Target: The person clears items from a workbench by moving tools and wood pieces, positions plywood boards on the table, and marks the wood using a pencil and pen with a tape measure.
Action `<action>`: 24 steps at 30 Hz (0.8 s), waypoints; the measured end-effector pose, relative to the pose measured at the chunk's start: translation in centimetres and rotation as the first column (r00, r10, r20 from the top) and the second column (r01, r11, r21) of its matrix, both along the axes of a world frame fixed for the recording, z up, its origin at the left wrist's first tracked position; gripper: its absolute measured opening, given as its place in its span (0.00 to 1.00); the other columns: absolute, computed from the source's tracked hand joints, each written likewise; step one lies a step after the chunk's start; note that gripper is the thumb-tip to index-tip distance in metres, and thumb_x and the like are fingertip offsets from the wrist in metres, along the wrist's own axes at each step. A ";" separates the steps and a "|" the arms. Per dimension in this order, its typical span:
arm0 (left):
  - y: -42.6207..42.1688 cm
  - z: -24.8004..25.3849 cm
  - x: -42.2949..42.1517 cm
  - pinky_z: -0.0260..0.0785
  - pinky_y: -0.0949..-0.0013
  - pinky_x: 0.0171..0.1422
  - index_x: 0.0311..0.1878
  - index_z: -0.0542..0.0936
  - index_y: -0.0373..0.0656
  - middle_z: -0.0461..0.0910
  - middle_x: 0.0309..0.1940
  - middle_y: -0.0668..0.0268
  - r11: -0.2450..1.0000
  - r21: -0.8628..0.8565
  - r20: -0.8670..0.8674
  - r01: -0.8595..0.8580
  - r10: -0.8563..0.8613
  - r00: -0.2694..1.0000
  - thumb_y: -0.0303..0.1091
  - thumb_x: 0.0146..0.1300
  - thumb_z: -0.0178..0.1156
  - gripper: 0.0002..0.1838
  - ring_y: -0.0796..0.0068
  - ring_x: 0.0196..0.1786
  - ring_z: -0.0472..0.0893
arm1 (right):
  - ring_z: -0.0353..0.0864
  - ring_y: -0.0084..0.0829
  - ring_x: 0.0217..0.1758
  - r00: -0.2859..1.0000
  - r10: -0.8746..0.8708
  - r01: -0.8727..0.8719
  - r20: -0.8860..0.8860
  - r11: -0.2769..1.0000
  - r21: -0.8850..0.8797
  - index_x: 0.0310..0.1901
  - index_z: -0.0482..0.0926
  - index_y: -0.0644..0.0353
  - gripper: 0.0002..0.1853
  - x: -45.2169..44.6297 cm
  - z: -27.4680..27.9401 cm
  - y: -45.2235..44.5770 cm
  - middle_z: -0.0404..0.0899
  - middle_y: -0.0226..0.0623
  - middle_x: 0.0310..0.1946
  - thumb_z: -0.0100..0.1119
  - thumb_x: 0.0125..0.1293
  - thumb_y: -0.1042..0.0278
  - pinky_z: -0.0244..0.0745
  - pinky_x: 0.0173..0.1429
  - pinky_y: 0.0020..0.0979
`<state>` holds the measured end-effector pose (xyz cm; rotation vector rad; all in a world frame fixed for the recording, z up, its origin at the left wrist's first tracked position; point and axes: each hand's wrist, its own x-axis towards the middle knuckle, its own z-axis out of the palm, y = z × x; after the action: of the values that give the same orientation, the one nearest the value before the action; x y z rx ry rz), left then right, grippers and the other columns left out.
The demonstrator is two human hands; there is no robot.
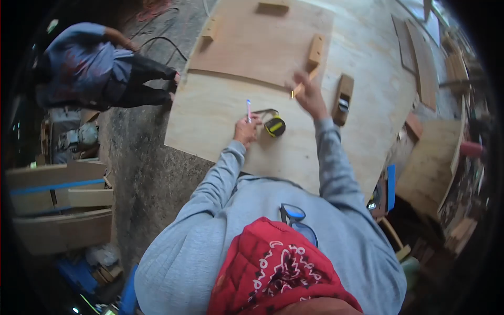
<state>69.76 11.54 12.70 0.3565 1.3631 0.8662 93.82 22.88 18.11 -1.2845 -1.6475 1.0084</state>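
Note:
My left hand [245, 131] is closed around a slim pinkish-white pen [249, 111] with a blue end, pointing away from me over the pale plywood sheet [210, 121]. Just right of that hand is a black-and-yellow tape measure [274, 126], its dark strap reaching back toward my fingers. Whether the hand grips the strap I cannot tell. My right hand [311, 98], a little blurred, is raised above the sheet with its fingers bent around a thin yellow-orange stick [313, 73] that looks like a pencil. A wooden hand plane [343, 100] lies to the right of it.
Beyond my hands a thin brown panel [262, 44] rests on the sheet, with wooden blocks [316, 50] on it. Another person [100, 65] stands past the left edge. Boards [63, 197] are stacked at lower left; more wood pieces [420, 63] lie at right.

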 end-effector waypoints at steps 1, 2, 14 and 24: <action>-0.5 0.7 -0.1 0.51 0.78 0.12 0.51 0.76 0.43 0.80 0.33 0.65 1.000 -0.002 0.003 0.017 -0.017 1.000 0.33 0.66 0.64 0.12 0.87 0.11 0.62 | 0.83 0.41 0.52 0.997 -0.079 0.077 -0.019 0.995 -0.069 0.59 0.74 0.64 0.26 0.1 3.0 0.9 0.83 0.49 0.51 0.65 0.67 0.53 0.76 0.55 0.37; 0.5 1.5 -0.3 0.51 0.78 0.12 0.51 0.76 0.42 0.79 0.33 0.65 0.999 0.028 0.005 0.018 -0.018 1.000 0.33 0.67 0.64 0.13 0.87 0.11 0.62 | 0.84 0.41 0.49 0.989 -0.141 0.136 -0.038 0.985 -0.107 0.57 0.76 0.64 0.23 0.4 6.1 2.7 0.85 0.47 0.47 0.60 0.71 0.53 0.77 0.52 0.38; 0.6 5.7 0.7 0.50 0.77 0.14 0.46 0.82 0.42 0.69 0.15 0.77 0.975 0.092 0.092 0.204 -0.212 0.973 0.42 0.68 0.65 0.13 0.87 0.10 0.59 | 0.84 0.27 0.38 0.963 0.197 0.129 0.183 0.256 -0.958 0.48 0.81 0.63 0.26 13.3 8.8 -27.2 0.85 0.38 0.35 0.55 0.70 0.44 0.79 0.38 0.32; 1.2 7.3 7.0 0.56 0.76 0.21 0.46 0.85 0.41 0.69 0.17 0.76 0.794 0.115 0.077 0.597 -0.607 0.791 0.44 0.73 0.58 0.16 0.86 0.17 0.65 | 0.82 0.38 0.50 0.886 -0.293 0.463 0.359 0.535 -0.707 0.50 0.81 0.70 0.31 14.5 -9.5 -48.5 0.84 0.51 0.45 0.69 0.60 0.45 0.74 0.55 0.34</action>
<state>76.77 12.74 19.98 0.7549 1.0112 0.3941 108.31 -25.63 8.63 -2.2811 -0.9307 1.4075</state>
